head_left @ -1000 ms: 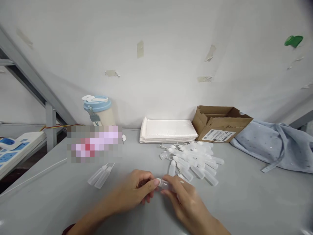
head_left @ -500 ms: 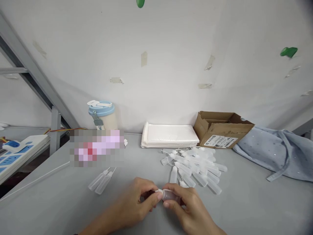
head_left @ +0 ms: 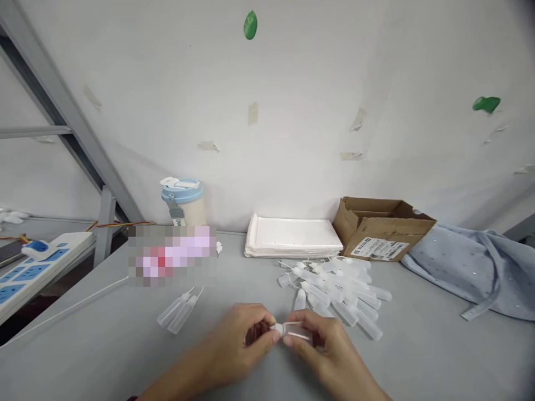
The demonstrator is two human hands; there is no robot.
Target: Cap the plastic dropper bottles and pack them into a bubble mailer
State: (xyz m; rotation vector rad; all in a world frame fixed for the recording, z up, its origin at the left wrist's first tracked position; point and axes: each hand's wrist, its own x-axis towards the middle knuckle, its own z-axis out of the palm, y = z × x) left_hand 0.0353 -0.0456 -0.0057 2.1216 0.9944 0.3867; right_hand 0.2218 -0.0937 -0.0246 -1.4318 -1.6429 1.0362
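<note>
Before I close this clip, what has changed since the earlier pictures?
The view tilted up: the scene sits lower, and a green oval patch on the white wall came into view. More of the translucent plastic bottle shows in the right hand. Nothing was released: the left hand stays on its white cap; the heaped translucent bottles stay put.

Wall: plain off-white wall (head_left: 301, 78) rising straight behind the table's back edge, a bit scuffed to my eye.
Tape marks: yellowed tape scraps (head_left: 253, 113) stuck here and there above that edge.
Green bits: two bright green patches (head_left: 250, 25), one high over the middle, one toward the right.
Frame: grey metal beam (head_left: 77, 108) slanting down to the back left corner.
Table: smooth grey tabletop (head_left: 426, 351).
Beyond its left edge: a dark gap (head_left: 75, 272).
Light: pale, even, shadows soft.
</note>
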